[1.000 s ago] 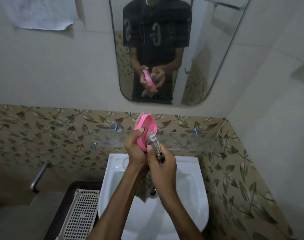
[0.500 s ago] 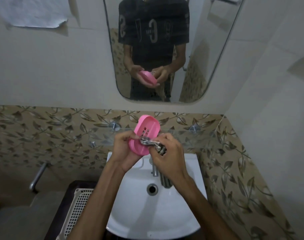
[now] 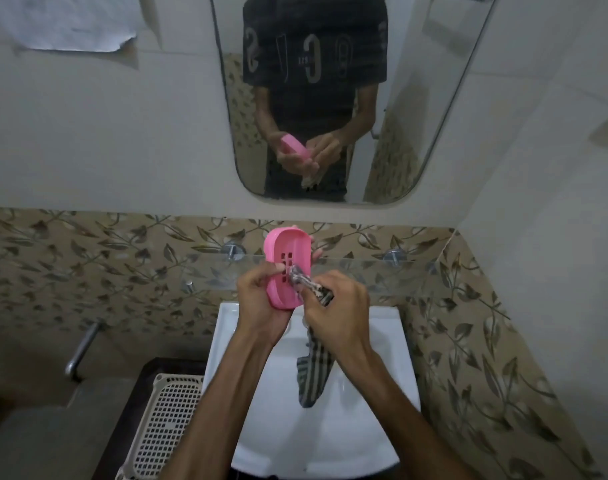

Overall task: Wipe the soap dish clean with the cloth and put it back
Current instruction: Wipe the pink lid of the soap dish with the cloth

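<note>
I hold the dish [image 3: 286, 268] up in my left hand [image 3: 261, 299], above the back edge of the sink [image 3: 375, 427] and just in front of the glass shelf [image 3: 365, 273]. My fingers wrap its lower end and my thumb lies across the near rim. The hollow side faces me, tilted upright, with the drain slots showing. My right hand [image 3: 337, 306] is closed on the cloth [image 3: 309, 289], a bunched corner of it pressed into the hollow just beside the slots, while the loose striped tail hangs down over the basin.

The step in hand looks to be wiping the inside. To do it well I would keep the left grip firm but low, clear of the part being rubbed, and push the cloth corner along the inner wall — round the curve where scum collects — then work it over the slots, which a flat pass would skip. I would turn the dish a little as I go so no side is missed, and do the underside too. Putting it back, probably on the shelf, is not yet done.
</note>
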